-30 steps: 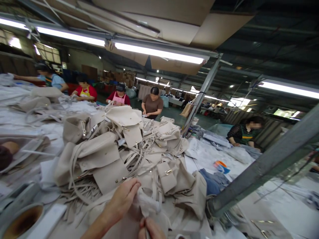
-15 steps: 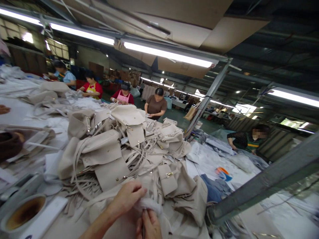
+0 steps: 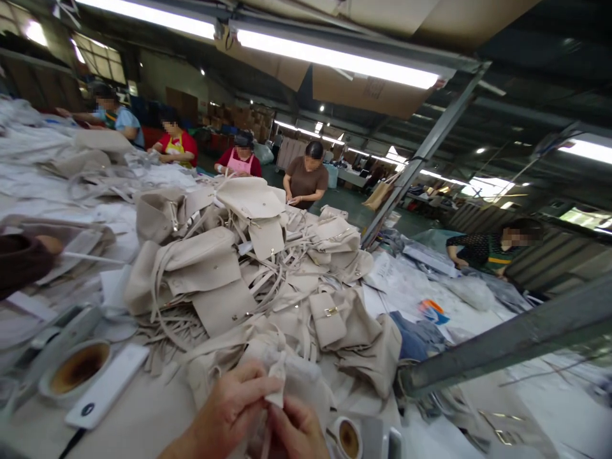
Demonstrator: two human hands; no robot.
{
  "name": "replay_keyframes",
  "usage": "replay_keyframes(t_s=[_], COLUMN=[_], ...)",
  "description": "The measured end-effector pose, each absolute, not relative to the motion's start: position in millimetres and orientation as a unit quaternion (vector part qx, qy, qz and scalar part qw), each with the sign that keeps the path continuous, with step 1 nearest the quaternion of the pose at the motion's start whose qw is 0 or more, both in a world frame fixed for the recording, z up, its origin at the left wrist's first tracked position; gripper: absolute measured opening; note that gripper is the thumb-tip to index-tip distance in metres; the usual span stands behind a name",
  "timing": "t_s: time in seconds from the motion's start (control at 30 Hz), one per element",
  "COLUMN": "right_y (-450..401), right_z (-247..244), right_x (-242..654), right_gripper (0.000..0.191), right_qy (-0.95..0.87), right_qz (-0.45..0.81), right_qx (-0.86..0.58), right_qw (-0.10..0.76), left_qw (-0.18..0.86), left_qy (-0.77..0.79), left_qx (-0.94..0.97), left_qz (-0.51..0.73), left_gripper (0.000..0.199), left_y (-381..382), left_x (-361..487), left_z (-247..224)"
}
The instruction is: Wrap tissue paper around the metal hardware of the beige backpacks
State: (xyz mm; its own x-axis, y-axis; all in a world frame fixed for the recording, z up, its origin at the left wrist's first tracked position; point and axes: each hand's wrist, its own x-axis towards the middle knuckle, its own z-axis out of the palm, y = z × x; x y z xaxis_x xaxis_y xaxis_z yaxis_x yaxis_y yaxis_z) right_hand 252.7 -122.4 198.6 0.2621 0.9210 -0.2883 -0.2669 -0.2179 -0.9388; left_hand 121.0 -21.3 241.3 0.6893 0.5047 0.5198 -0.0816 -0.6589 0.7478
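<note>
Fingers of my left hand [image 3: 234,401] pinch a pale, narrow strip [image 3: 276,382] that looks like a strap end, perhaps with thin wrapping on it. Just below it, my right hand [image 3: 299,428] is closed with thumb and fingertips at the strip's lower end. Under and behind both hands lies a beige bag [image 3: 205,376] with thin whitish wrapping [image 3: 306,379] over part of it. Beyond rises a heap of beige bags [image 3: 205,268] with loose straps and gold-coloured clasps. One flap with a buckle [image 3: 329,319] faces me at the right.
A tape roll [image 3: 79,368] in a dispenser and a white corded device [image 3: 108,386] lie left; another tape roll [image 3: 348,440] is close right. A slanted metal post [image 3: 478,338] crosses the right side. A dark sleeve [image 3: 23,261] reaches in from the left. Several co-workers stand beyond.
My hands have drawn together around the pale strip, where whitish wrapping was between them before. The view has tilted downward, and the near right tape roll now shows.
</note>
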Motion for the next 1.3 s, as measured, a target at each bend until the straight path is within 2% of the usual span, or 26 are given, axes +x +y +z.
replay_keyframes(t_s=[0.13,0.3,0.43,0.6,0.77,0.9,1.1,1.2,1.3], right_y=[-114.4,-110.8,-108.6,-109.3,-113.1,-114.7,-113.6,-114.4,-116.3], right_z=[214.5,217.8,213.3,199.2,193.7,198.7,204.2,207.7,212.4], right_x=[256.1,250.8,251.8,252.8,252.2,255.3,256.5,254.8,253.8], right_gripper=[0.040,0.043,0.054,0.066,0.052,0.047,0.052,0.055,0.052], right_qy=[-0.309,-0.267,-0.220,-0.179,-0.240,-0.265,-0.232,-0.179,-0.135], right_qz=[0.580,0.571,0.554,0.502,0.449,0.434,0.469,0.516,0.566], right_qx=[-0.518,-0.519,-0.523,-0.574,-0.608,-0.623,-0.591,-0.552,-0.488], right_qw=[0.548,0.577,0.610,0.622,0.608,0.594,0.613,0.630,0.650], left_qw=[0.544,0.710,0.783,0.756,0.739,0.746,0.765,0.647,0.498], left_qy=[0.198,0.320,0.355,0.368,0.364,0.356,0.372,0.408,0.436], left_qx=[0.738,0.554,0.461,0.515,0.554,0.553,0.517,0.622,0.714], left_qz=[0.346,0.295,0.221,0.168,0.124,0.101,0.097,0.168,0.227], left_gripper=[0.029,0.012,0.028,0.019,0.015,0.023,0.022,0.007,0.010], left_y=[-28.0,-24.2,-19.0,-18.2,-19.8,-20.5,-24.5,-30.6,-35.9], left_x=[120.9,128.6,126.9,126.8,131.2,132.8,135.1,138.8,142.2], left_z=[233.2,226.5,225.0,223.0,218.5,221.3,221.7,222.4,226.5])
